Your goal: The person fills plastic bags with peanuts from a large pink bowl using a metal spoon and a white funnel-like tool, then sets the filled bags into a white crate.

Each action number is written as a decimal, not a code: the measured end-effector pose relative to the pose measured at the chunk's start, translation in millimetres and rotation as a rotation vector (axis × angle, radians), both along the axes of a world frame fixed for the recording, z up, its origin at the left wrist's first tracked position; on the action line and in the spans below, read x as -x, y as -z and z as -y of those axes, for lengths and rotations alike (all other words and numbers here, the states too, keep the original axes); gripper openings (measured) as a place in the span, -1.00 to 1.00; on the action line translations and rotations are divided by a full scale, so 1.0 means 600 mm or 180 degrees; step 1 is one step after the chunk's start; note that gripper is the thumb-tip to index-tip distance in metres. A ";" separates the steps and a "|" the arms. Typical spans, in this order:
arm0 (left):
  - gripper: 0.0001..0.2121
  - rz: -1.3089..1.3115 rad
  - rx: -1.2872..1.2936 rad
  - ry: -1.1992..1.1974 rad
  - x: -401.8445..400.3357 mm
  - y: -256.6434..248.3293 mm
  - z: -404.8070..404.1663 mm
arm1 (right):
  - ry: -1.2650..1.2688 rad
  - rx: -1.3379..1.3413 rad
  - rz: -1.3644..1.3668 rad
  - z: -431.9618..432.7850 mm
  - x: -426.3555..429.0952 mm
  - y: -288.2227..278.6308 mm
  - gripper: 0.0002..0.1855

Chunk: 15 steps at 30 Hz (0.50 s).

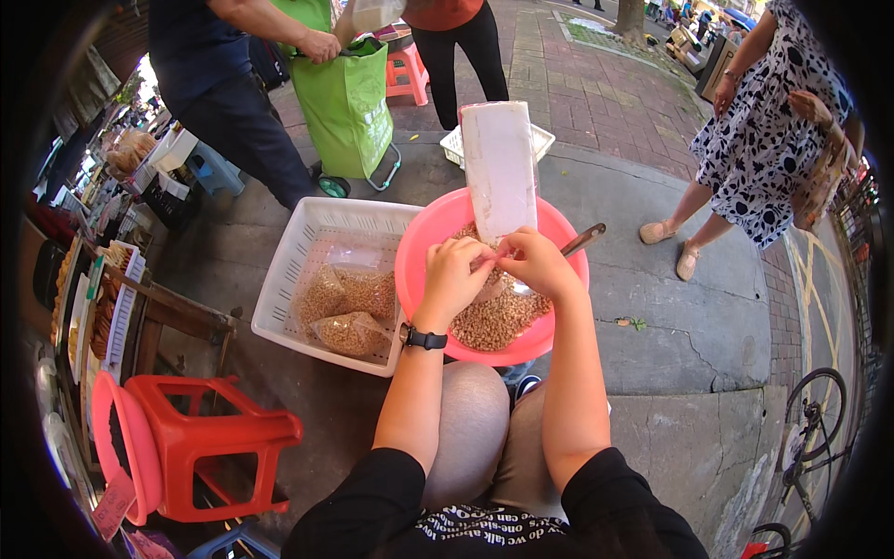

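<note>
My left hand [457, 272] and my right hand [534, 262] meet above a pink plastic basin [422, 279], fingertips pinched together on something thin, apparently the top of a clear plastic bag. Below them the basin holds loose tan kernels or beans [496, 325]. A metal scoop or spoon with a brown handle [584, 240] leans on the basin's right rim. At the basin's far side stands an upright whitish slab or stack in clear plastic [499, 168]. Left of the basin, a white plastic crate [279, 279] contains several clear bags of the same kernels [349, 334].
A red plastic stool [223, 419] and another pink basin [140, 447] lie at lower left. One person [230, 98] stands by a green wheeled bag [346, 112]; others stand beyond the basin and at right [761, 140]. A bicycle [814, 433] is at far right.
</note>
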<state>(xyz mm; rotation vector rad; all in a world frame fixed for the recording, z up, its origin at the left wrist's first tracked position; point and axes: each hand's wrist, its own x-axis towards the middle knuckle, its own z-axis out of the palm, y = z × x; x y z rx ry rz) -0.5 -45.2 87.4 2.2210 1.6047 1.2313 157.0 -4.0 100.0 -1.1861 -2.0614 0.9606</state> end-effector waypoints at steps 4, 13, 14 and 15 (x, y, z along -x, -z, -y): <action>-0.92 0.0576 0.0457 0.0063 0.002 0.002 -0.001 | 0.0061 0.0047 -0.0053 0.001 -0.001 -0.004 -0.86; -0.90 0.0491 0.0540 -0.0028 0.017 0.006 -0.001 | 0.0173 0.0082 -0.0025 -0.004 0.003 0.003 -0.84; -0.90 0.0475 0.0522 0.0005 0.016 0.007 -0.002 | 0.0142 0.0087 -0.0039 -0.005 0.005 0.006 -0.83; -0.90 0.0467 0.0513 0.0019 0.017 0.008 -0.003 | 0.0111 0.0094 -0.0051 -0.005 0.009 0.006 -0.83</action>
